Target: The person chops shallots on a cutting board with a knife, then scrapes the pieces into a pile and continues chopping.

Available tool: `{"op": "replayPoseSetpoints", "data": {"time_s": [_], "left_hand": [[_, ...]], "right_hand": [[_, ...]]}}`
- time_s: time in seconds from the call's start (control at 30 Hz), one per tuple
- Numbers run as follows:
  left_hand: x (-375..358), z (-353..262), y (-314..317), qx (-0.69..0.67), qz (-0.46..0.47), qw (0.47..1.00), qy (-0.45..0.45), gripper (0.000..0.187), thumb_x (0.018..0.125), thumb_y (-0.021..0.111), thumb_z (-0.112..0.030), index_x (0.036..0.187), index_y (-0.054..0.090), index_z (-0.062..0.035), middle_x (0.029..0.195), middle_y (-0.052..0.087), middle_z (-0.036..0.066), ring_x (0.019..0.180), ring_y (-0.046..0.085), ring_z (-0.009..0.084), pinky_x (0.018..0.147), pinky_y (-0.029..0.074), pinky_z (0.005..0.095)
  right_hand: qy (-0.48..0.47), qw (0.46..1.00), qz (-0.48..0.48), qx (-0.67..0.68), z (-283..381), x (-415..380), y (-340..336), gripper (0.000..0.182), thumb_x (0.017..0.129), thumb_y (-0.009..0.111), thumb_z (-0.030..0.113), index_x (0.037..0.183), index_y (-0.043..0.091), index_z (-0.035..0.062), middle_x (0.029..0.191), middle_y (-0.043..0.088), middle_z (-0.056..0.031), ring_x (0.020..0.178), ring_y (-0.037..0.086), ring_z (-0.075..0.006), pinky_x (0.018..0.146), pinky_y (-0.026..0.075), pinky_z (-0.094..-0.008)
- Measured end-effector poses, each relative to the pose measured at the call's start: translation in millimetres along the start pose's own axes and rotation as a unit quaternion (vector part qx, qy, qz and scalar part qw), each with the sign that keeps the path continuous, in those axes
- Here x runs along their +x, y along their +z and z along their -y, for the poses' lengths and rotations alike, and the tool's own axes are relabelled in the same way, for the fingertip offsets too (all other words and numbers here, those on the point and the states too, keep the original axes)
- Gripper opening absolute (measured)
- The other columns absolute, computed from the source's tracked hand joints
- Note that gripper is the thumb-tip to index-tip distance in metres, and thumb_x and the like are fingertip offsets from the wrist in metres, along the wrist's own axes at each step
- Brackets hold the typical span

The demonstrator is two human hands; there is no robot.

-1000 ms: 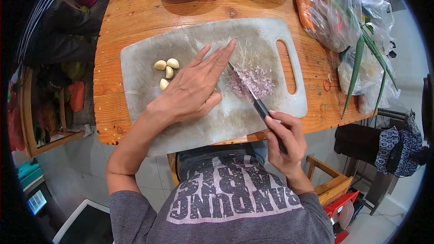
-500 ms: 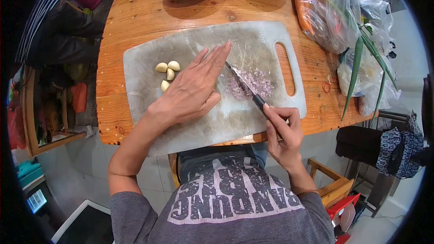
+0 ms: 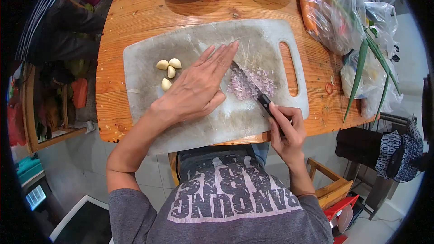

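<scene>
Your right hand (image 3: 285, 129) has its grip clenched around the black handle of the knife (image 3: 253, 86), whose blade lies across the minced shallot (image 3: 247, 82) on the cutting board (image 3: 199, 49). Your left hand (image 3: 196, 88) is released, lying flat with its fingertips on the blade's spine, just right of four garlic cloves (image 3: 167, 71) on the wooden tabletop (image 3: 131, 13).
</scene>
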State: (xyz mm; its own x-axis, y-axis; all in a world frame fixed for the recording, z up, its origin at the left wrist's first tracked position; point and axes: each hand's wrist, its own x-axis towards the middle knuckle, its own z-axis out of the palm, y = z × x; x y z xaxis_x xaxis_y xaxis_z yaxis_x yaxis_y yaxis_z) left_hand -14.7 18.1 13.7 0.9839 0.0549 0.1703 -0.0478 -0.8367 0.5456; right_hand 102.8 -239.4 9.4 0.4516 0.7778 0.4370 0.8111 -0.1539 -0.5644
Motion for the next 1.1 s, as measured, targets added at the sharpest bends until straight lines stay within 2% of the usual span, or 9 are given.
{"op": "replayPoseSetpoints", "data": {"time_s": [0.13,0.27,0.37,0.6,0.8,0.93,1.1], "left_hand": [[-0.7,-0.5,-1.7,0.000,-0.011,1.000,-0.003,0.103,0.073,0.055,-0.002,0.162,0.004,0.0047,0.166,0.026,0.024,0.152,0.031,0.0399,0.130,0.015,0.0509],[0.4,-2.3,-5.8,-0.005,-0.011,1.000,-0.008,0.104,0.074,0.055,-0.002,0.163,0.000,0.0031,0.167,0.027,0.023,0.151,0.032,0.0394,0.130,0.015,0.0518],[1.9,-4.8,-9.5,-0.008,-0.014,1.000,-0.014,0.104,0.075,0.055,-0.002,0.163,-0.001,0.0024,0.166,0.028,0.022,0.151,0.033,0.0392,0.129,0.015,0.0522],[3.8,0.3,-2.3,-0.006,-0.013,1.000,0.000,0.106,0.075,0.054,-0.001,0.164,-0.004,-0.0001,0.165,0.031,0.021,0.149,0.034,0.0411,0.129,0.016,0.0521],[0.4,2.0,-2.0,-0.017,-0.017,1.000,0.009,0.110,0.073,0.054,0.001,0.164,-0.008,-0.0026,0.164,0.035,0.020,0.148,0.037,0.0410,0.129,0.016,0.0523],[-0.6,-0.3,-4.1,-0.031,-0.011,0.999,-0.005,0.111,0.073,0.053,0.002,0.164,-0.011,-0.0053,0.164,0.036,0.019,0.147,0.039,0.0418,0.129,0.015,0.0526],[-0.8,2.4,-7.1,-0.025,-0.016,1.000,0.009,0.111,0.074,0.052,0.003,0.164,-0.012,-0.0065,0.164,0.036,0.019,0.147,0.039,0.0425,0.129,0.016,0.0532]], "right_hand": [[-0.011,1.000,-0.010,0.014,8.3,18.7,-19.1,0.052,0.078,0.079,-0.009,0.129,0.071,0.0009,0.098,0.064,-0.0133,0.082,0.060,-0.0236,0.069,0.050,-0.0321],[-0.016,1.000,0.021,-0.014,14.4,31.4,-31.8,0.048,0.079,0.076,-0.008,0.126,0.072,0.0016,0.098,0.063,-0.0129,0.083,0.059,-0.0250,0.070,0.049,-0.0328],[-0.023,1.000,0.000,-0.007,16.1,33.2,-30.7,0.047,0.080,0.076,-0.009,0.126,0.072,0.0019,0.098,0.063,-0.0134,0.083,0.059,-0.0251,0.070,0.050,-0.0331],[0.031,1.000,0.001,-0.005,-5.6,12.3,-3.1,0.047,0.081,0.075,-0.009,0.126,0.072,0.0023,0.094,0.061,-0.0123,0.083,0.059,-0.0252,0.070,0.050,-0.0341],[-0.012,0.999,0.022,-0.037,16.3,23.9,-23.3,0.054,0.074,0.073,-0.012,0.127,0.073,0.0034,0.095,0.062,-0.0117,0.082,0.057,-0.0257,0.071,0.048,-0.0355],[0.008,0.998,0.046,-0.052,15.4,10.1,-3.4,0.059,0.070,0.070,-0.013,0.126,0.073,0.0024,0.094,0.061,-0.0113,0.082,0.055,-0.0266,0.071,0.046,-0.0365],[0.002,0.998,0.045,-0.033,22.6,24.0,-22.3,0.060,0.071,0.071,-0.012,0.129,0.071,0.0027,0.094,0.060,-0.0115,0.082,0.055,-0.0268,0.072,0.047,-0.0360]]}}
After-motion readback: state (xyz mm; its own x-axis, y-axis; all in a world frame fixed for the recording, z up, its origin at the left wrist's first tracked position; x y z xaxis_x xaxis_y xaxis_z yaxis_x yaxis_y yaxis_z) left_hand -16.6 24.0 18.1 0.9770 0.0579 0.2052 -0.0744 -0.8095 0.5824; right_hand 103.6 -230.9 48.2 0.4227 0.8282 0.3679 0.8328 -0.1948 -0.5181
